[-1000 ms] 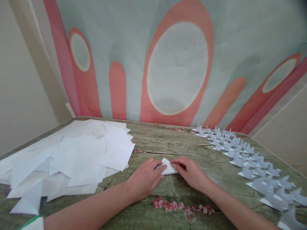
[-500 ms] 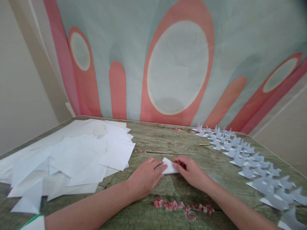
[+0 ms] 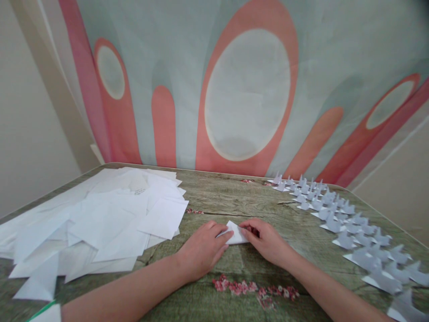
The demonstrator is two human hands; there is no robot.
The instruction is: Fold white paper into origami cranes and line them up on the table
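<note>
A small folded piece of white paper (image 3: 237, 235) lies on the wood-patterned table (image 3: 228, 201), its pointed top facing away from me. My left hand (image 3: 203, 248) closes on its left side, fingers bent over the edge. At the right corner, my right hand (image 3: 263, 237) pinches the paper between thumb and curled fingers. Parts of both ends are hidden beneath my fingers.
A spread heap of white paper sheets (image 3: 110, 223) covers the table's left side. Several rows of folded paper birds (image 3: 335, 214) stand along the right. A printed backdrop (image 3: 248, 98) hangs behind the table's far edge.
The view has shifted very slightly. Both hands keep their hold on the folded paper, with hardly any visible movement.
</note>
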